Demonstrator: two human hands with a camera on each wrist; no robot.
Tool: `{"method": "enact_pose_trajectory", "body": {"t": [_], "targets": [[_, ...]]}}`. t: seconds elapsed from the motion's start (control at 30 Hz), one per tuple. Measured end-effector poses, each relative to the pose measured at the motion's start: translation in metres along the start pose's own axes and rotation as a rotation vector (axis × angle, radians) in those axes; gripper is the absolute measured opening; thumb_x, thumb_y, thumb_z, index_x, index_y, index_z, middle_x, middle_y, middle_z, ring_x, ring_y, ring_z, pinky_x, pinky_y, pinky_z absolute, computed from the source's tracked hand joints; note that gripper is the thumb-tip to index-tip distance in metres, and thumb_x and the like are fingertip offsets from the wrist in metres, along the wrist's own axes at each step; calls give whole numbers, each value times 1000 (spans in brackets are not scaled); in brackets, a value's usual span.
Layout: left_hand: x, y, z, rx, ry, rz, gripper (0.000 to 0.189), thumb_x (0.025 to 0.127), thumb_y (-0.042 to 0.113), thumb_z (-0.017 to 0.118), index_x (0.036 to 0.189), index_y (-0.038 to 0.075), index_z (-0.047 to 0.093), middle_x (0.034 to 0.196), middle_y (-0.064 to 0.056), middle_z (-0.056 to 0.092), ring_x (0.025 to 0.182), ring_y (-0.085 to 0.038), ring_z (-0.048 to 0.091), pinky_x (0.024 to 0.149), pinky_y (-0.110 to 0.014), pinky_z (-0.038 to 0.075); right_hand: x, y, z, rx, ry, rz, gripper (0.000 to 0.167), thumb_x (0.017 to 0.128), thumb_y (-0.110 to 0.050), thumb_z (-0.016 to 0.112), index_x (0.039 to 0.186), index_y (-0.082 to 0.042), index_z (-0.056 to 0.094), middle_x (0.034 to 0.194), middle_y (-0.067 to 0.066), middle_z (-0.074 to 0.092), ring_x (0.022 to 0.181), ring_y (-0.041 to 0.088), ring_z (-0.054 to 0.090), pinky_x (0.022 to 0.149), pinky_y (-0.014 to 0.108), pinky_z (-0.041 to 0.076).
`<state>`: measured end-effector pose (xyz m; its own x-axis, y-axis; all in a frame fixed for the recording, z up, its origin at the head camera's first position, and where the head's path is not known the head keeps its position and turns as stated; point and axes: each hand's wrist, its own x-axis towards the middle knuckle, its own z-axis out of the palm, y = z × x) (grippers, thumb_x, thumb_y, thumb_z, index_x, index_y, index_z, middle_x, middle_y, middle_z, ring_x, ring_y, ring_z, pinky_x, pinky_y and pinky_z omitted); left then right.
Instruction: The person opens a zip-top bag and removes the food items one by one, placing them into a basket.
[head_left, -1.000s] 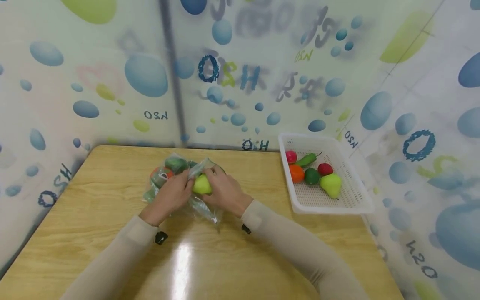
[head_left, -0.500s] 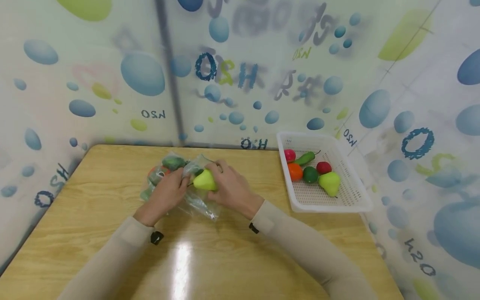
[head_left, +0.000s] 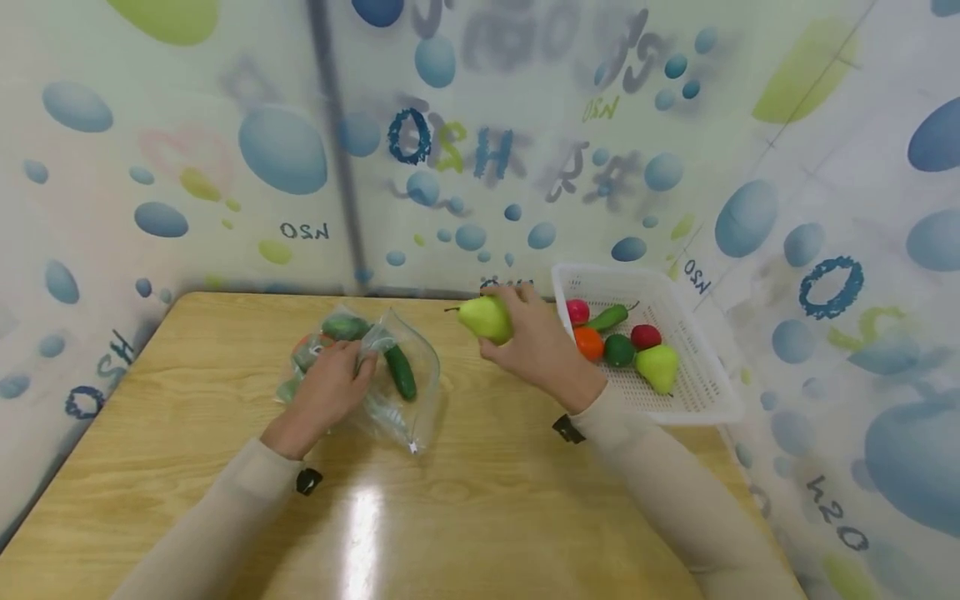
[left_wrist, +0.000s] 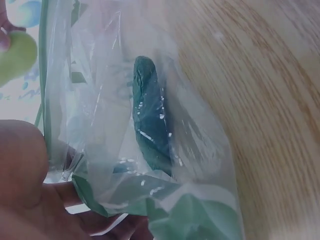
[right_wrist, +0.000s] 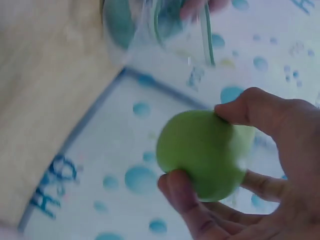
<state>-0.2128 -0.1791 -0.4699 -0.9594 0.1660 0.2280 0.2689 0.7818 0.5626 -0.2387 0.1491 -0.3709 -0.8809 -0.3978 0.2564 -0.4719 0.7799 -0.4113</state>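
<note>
My right hand (head_left: 543,346) grips a yellow-green pear (head_left: 483,319) by its fat end, held up between the bag and the basket. The pear's dark stem points left. In the right wrist view, thumb and fingers wrap round the pear (right_wrist: 200,150). My left hand (head_left: 330,387) pinches the edge of a clear zip bag (head_left: 423,358) lying on the table. Inside the bag lies a dark green cucumber (head_left: 401,372), which the left wrist view also shows through the plastic (left_wrist: 200,120). Beyond the left hand, another bagged green vegetable (head_left: 345,327) shows, partly covered by the hand.
A white plastic basket (head_left: 708,375) stands at the right back of the wooden table (head_left: 465,500). It holds a pear (head_left: 657,368), a green pepper (head_left: 609,317), an orange fruit (head_left: 589,342), a round green one (head_left: 619,351) and two red ones. A patterned wall rises behind.
My right hand has drawn the pear out from over the bag, up and to the right toward the basket. The left hand stays at the bag, where the cucumber is now uncovered.
</note>
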Motion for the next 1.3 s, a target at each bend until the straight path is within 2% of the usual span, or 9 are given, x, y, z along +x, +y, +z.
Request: {"method": "enact_pose_trajectory", "body": {"t": [0.17, 0.27, 0.33, 0.53, 0.77, 0.9, 1.03, 1.13, 1.3], "targets": [[-3, -2, -1, 33, 39, 3, 35, 122, 19, 55, 94, 2, 68, 116, -36, 77, 108, -55, 75, 98, -70, 61, 2, 47, -44, -45, -35, 203, 75, 103, -29, 84, 167, -4, 53, 143, 29, 64, 111, 40, 66, 94, 56, 65], [-4, -2, -3, 57, 54, -14, 34, 122, 20, 56, 101, -2, 73, 144, -43, 71, 137, -63, 67, 118, -79, 51, 7, 81, -60, -101, -92, 314, 77, 106, -34, 79, 167, 1, 50, 142, 32, 63, 115, 43, 62, 97, 57, 61], [-5, -2, -4, 74, 61, -27, 36, 122, 21, 57, 98, -1, 71, 150, -43, 68, 143, -64, 62, 124, -80, 45, 12, 104, -64, -138, -140, 365, 79, 106, -36, 77, 167, 5, 49, 140, 32, 62, 116, 44, 60, 98, 56, 59], [-8, -1, -6, 91, 44, -107, 40, 123, 30, 55, 118, -4, 77, 165, -40, 58, 158, -67, 42, 130, -89, 26, 24, 161, -66, -163, -267, 496, 77, 106, -34, 74, 162, 9, 45, 137, 32, 63, 111, 45, 64, 99, 55, 62], [-9, -2, -7, 84, -20, -218, 55, 123, 45, 52, 149, 0, 71, 182, -38, 33, 168, -68, 22, 124, -101, 7, 30, 191, -56, -153, -269, 543, 55, 107, -27, 72, 147, 7, 56, 125, 27, 64, 109, 43, 63, 98, 53, 58], [-10, -2, -10, 62, -66, -246, 64, 121, 53, 55, 158, 2, 66, 187, -35, 22, 171, -67, 15, 119, -105, 11, 32, 188, -51, -179, -264, 545, 47, 109, -23, 72, 142, 8, 61, 117, 26, 64, 104, 42, 64, 92, 50, 56], [-12, -3, -12, 60, -107, -239, 73, 117, 58, 62, 161, 0, 63, 189, -36, 14, 171, -69, 11, 114, -103, 29, 34, 159, -51, -269, -213, 472, 48, 112, -22, 70, 143, 13, 60, 123, 32, 62, 105, 46, 64, 97, 57, 61], [-12, -3, -11, 63, -100, -213, 73, 115, 53, 69, 159, -5, 63, 187, -41, 12, 169, -73, 12, 115, -96, 40, 35, 118, -50, -293, -130, 337, 42, 115, -21, 66, 140, 13, 63, 128, 34, 65, 109, 47, 67, 102, 61, 63], [-8, -1, -8, 97, -66, -166, 65, 112, 39, 74, 150, -12, 65, 177, -48, 26, 163, -74, 22, 125, -88, 36, 27, 40, -28, -149, -50, -53, 18, 114, -11, 68, 119, 3, 77, 111, 21, 79, 97, 33, 76, 88, 46, 68]]}}
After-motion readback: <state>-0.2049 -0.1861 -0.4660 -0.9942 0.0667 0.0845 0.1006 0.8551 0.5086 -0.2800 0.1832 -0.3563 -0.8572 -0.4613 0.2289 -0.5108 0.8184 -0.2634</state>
